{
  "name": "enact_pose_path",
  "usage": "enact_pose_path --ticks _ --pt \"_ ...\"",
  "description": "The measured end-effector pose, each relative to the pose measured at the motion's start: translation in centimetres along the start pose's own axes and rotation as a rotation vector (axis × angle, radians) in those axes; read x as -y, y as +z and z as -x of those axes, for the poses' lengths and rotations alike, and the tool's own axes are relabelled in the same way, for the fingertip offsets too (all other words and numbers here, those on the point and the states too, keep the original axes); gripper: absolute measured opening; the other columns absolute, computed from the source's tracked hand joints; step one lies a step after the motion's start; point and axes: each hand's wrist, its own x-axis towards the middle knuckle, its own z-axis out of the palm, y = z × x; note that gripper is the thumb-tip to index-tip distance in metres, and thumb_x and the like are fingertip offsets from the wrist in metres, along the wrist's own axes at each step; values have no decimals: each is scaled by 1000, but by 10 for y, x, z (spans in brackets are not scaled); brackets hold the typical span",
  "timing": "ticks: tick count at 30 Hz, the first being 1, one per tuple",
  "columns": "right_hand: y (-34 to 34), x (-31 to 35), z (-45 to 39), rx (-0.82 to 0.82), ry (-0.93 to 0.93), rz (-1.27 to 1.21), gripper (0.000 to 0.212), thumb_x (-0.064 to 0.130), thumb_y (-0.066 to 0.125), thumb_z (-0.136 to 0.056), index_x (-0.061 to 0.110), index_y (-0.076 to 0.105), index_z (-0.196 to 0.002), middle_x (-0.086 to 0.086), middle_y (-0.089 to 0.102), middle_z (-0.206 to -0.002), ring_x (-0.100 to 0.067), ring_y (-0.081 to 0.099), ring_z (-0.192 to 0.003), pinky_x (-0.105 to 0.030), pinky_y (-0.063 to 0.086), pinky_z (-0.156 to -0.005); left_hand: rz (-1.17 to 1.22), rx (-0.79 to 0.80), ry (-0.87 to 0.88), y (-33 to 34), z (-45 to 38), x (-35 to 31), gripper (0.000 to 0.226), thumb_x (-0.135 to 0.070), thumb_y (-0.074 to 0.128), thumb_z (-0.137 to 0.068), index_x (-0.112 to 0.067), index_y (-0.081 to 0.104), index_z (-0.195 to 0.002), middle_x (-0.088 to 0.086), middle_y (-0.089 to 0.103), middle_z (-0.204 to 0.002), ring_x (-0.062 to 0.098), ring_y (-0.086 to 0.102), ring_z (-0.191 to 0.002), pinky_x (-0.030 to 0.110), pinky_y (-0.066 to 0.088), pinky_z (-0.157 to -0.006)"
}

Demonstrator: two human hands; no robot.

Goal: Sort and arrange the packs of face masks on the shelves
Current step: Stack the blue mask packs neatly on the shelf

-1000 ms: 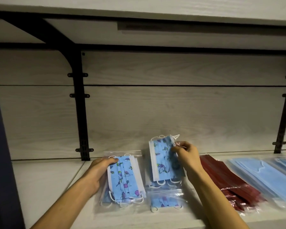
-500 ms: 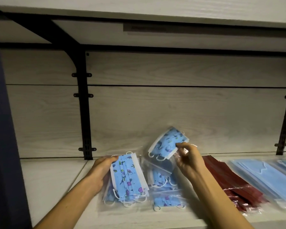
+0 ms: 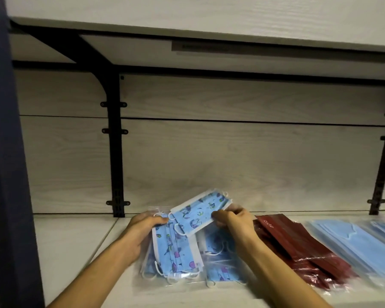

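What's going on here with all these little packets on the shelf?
A person is sorting packs of face masks on a shelf. The right hand pinches a patterned blue pack, held tilted above the others. The left hand grips the side of a stack of matching patterned packs, and more of them lie under the right forearm. To the right lie dark red packs, then plain blue packs.

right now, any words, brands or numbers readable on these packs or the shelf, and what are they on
Red mask pack: small pale lettering near its top corner, turned sideways and too blurred to read.
Strip under the upper shelf: looks like a label, too blurred to read.
Patterned blue pack in the right hand: printed pictures only, no text visible.
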Motion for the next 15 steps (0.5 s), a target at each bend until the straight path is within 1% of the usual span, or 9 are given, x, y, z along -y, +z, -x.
enact_pose_path --ticks 1,3,5,6,7,8,11,13,15 --pt "1 0 -1 -51 -40 91 42 5 83 -72 2 57 -105 -24 69 -102 -36 70 -87 -51 59 -79 -14 -23 -3 -1 1 1 36 2 70 -83 11 60 -116 32 72 -98 38 71 -84 50 55 -89" --pt "0 1 1 -220 -232 286 69 15 83 -77 9 45 -134 -11 57 -127 -28 59 -113 -44 50 -100 -12 -33 23 -2 2 0 33 4 68 -82 10 58 -113 36 69 -100 37 68 -82 47 54 -85" --pt "-1 7 1 -337 -534 470 78 19 77 -83 12 36 -148 -6 48 -144 -22 47 -130 -43 39 -112 -12 -32 53 -3 1 -2 25 2 67 -83 4 60 -106 36 69 -100 35 67 -81 46 52 -84" --pt "-1 13 0 -324 -688 593 76 24 74 -83 12 37 -148 -5 47 -145 -20 45 -132 -42 37 -114 -17 -19 64 -4 0 -2 22 1 67 -83 1 60 -104 34 70 -96 34 67 -81 45 51 -84" --pt "0 17 -5 -252 -801 740 73 29 71 -82 14 41 -147 -4 49 -144 -19 44 -132 -40 37 -113 -29 0 73 -3 -1 -2 20 1 66 -84 0 61 -103 31 71 -91 33 67 -80 43 50 -82" --pt "3 25 -9 -120 -857 867 73 34 69 -81 16 42 -146 -3 50 -144 -19 45 -131 -39 38 -112 -50 23 78 -2 0 -2 20 1 65 -84 0 61 -104 28 72 -90 32 67 -79 41 51 -81" --pt "15 39 -18 294 -621 1050 87 43 73 -83 23 27 -155 -1 49 -148 -22 51 -128 -40 42 -108 -90 85 96 1 2 -1 23 1 65 -85 7 63 -107 30 71 -100 31 69 -80 38 52 -79" --pt "20 40 -25 367 -512 1227 93 55 72 -82 26 23 -156 2 54 -143 -23 53 -125 -42 43 -108 -119 110 95 2 4 -1 23 -3 66 -87 5 65 -109 28 73 -101 31 70 -81 38 52 -81" --pt "16 38 -30 384 -449 1363 80 61 69 -83 26 39 -149 5 65 -127 -19 60 -112 -38 46 -102 -111 105 99 1 4 0 25 -9 68 -89 3 66 -110 24 75 -99 30 72 -81 36 54 -78"
